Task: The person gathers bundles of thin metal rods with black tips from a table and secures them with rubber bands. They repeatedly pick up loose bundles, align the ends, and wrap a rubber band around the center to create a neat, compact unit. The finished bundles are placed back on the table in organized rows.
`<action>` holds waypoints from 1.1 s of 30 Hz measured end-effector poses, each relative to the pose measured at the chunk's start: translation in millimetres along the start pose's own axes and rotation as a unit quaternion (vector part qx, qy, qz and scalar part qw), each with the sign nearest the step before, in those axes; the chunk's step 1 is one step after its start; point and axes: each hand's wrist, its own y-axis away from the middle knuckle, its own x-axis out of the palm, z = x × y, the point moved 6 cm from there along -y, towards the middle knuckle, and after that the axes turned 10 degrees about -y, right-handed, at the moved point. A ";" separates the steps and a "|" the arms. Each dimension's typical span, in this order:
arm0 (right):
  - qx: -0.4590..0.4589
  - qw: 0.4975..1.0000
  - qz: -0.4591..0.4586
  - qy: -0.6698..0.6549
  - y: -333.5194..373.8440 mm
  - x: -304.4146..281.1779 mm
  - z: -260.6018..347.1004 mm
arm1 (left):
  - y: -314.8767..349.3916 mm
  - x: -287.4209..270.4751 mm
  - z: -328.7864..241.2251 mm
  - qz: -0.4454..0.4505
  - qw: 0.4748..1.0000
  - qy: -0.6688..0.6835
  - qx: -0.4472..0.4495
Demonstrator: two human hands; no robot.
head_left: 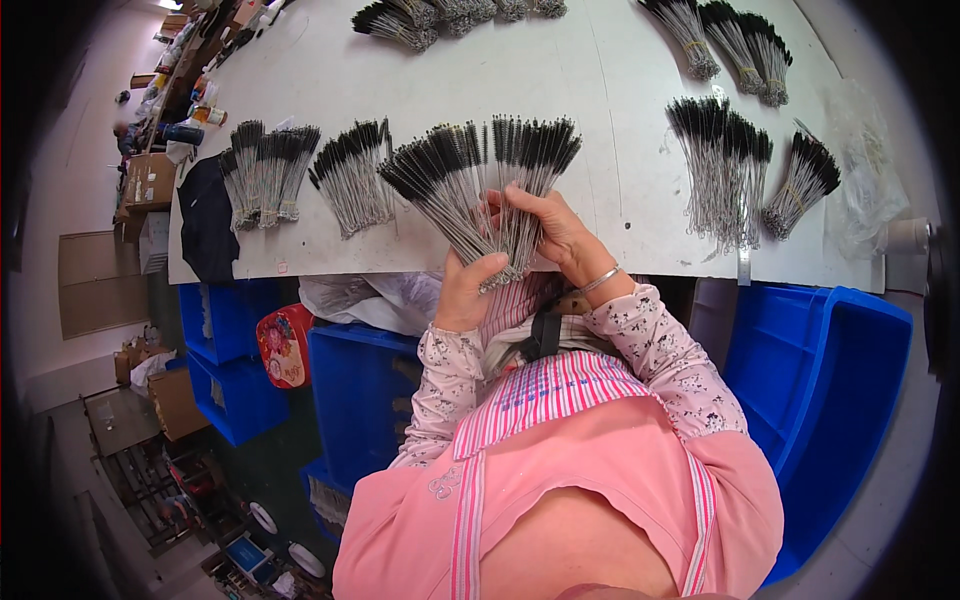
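Note:
Close to the near table edge, my left hand point(465, 292) is closed around the wire ends of a fanned bunch of black-bristled wire brushes point(440, 180). Its thumb lies across the twisted wire handles. My right hand point(555, 228) grips a second, narrower bunch of wire brushes point(528, 150), thumb on the handles. Bristles point away from me in both bunches, and the looped wire ends meet low between my hands. A loose pile of brushes point(352, 185) lies just left of the held ones.
Tied brush bundles point(268, 175) rest further left, beside a dark cloth point(207, 220). At right lie a spread brush pile point(722, 170), another bundle point(803, 185) and clear plastic point(865, 165). More bundles point(690, 40) line the far side. Blue crates point(800, 390) stand below the white table point(620, 240).

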 end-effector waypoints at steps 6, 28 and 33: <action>-0.012 1.000 0.005 -0.020 4.4 8.7 3.9 | 2.2 0.3 -1.6 -0.001 1.000 0.015 0.000; 0.015 0.997 -0.024 -0.074 0.6 -2.2 -3.4 | -2.0 -3.2 4.3 -0.040 0.999 0.005 -0.008; 0.006 0.998 -0.035 -0.045 2.7 -0.4 4.9 | -3.1 6.0 4.5 -0.049 0.995 0.077 -0.029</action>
